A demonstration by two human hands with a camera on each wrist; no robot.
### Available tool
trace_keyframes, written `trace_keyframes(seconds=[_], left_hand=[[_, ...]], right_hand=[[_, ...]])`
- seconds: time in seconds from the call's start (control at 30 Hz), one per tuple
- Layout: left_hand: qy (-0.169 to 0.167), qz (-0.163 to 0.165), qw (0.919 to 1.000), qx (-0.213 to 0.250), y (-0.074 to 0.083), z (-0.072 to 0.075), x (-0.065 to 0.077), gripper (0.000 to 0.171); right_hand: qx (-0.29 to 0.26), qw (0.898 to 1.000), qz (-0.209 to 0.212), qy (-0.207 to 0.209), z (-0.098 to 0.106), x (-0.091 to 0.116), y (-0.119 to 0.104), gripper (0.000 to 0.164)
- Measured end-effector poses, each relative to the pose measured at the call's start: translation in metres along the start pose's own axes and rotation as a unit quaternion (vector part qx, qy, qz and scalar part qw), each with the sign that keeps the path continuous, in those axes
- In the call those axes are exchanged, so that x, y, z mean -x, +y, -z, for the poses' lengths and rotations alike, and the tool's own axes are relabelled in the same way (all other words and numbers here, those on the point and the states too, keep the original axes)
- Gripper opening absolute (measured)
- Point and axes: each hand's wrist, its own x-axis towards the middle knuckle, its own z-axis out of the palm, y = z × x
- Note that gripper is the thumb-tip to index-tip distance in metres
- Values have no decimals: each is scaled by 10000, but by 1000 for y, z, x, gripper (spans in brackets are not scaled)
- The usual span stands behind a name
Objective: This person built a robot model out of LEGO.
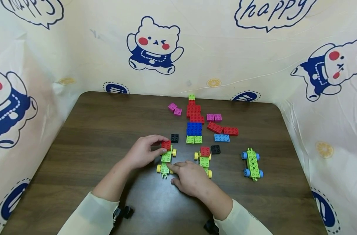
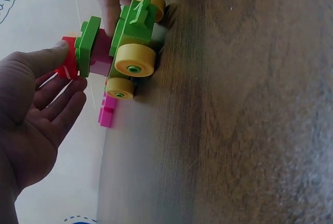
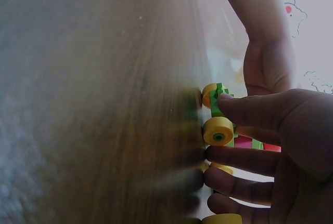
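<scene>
My left hand (image 1: 143,151) pinches a red brick (image 1: 166,145) between thumb and fingers. Under it, a green brick (image 2: 89,46) tops a pink brick (image 2: 102,52) on a green toy car base (image 1: 165,169) with yellow wheels (image 2: 135,60). My right hand (image 1: 191,178) reaches in from the other side, its index finger touching the front of this car. The right thumb lies close by the front wheel, and the other fingers extend straight. Beside the right hand stands a second yellow-wheeled car (image 1: 204,162) with a red brick (image 1: 205,151) on it, partly hidden by that hand.
A blue-wheeled green car base (image 1: 252,164) stands at the right. Behind the hands lie a blue block (image 1: 194,129), joined red bricks (image 1: 193,111), loose red bricks (image 1: 230,131), a light blue brick (image 1: 221,138), black bricks (image 1: 215,149) and pink bricks (image 1: 214,117).
</scene>
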Motion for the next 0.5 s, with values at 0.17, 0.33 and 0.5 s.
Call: trace_keyframes(seconds=[0.17, 0.33, 0.5], left_hand=[[-48, -25, 10000, 35, -1, -3, 1, 29], [-24, -22, 10000, 71, -2, -5, 2, 28], [15, -119, 9999, 81, -3, -7, 3, 28]], right_hand=[[31, 10000, -5, 44, -2, 0, 1, 59], [35, 10000, -41, 30, -3, 0, 2, 60], [88, 10000, -23, 32, -5, 1, 3, 60]])
